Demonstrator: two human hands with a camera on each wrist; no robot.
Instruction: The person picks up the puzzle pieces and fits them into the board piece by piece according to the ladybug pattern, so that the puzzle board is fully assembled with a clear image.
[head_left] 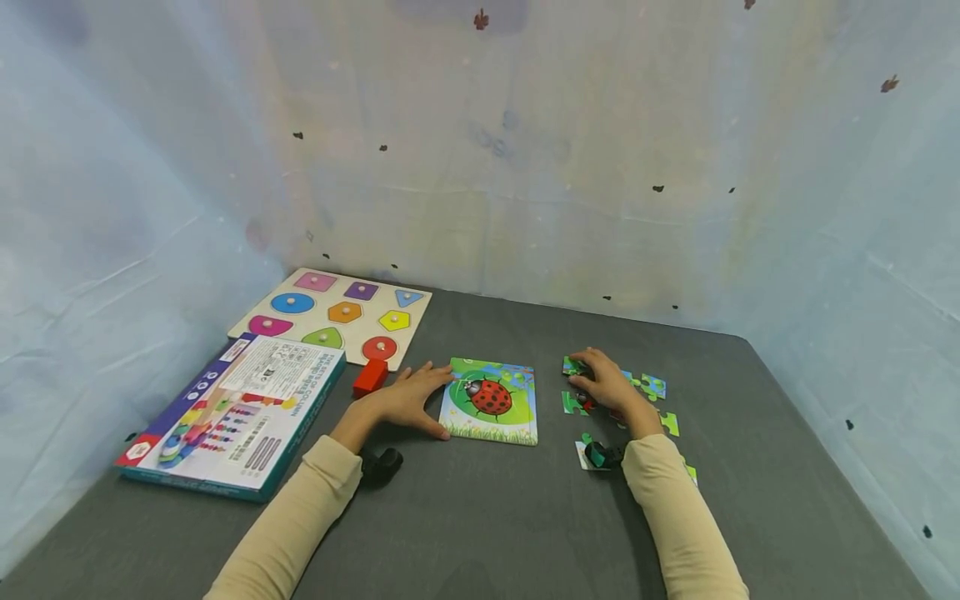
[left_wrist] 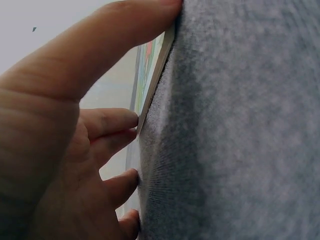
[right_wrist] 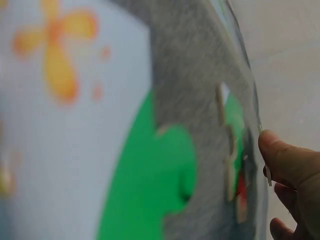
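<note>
A square picture board with a red ladybird (head_left: pixel 491 398) lies on the dark table. My left hand (head_left: pixel 405 402) rests at its left side, thumb near the lower corner and fingers spread toward the upper one. In the left wrist view the thumb (left_wrist: pixel 100 42) touches the board's edge (left_wrist: pixel 156 82). My right hand (head_left: pixel 606 385) pinches a green and blue puzzle piece (head_left: pixel 573 365) by thumb and fingers; only the piece's thin edge (right_wrist: pixel 268 176) shows in the right wrist view. Just below that hand lies a green piece (head_left: pixel 574 403), with a white-and-green piece (head_left: pixel 588 454) nearer the front.
Several more puzzle pieces (head_left: pixel 652 386) lie around and behind the right forearm, some partly hidden by it. Left of the left hand are a red block (head_left: pixel 371 377), a flat toy box (head_left: pixel 247 417) and a wooden shape board (head_left: pixel 390 340). A pale sheet (head_left: pixel 525 208) hangs behind the table.
</note>
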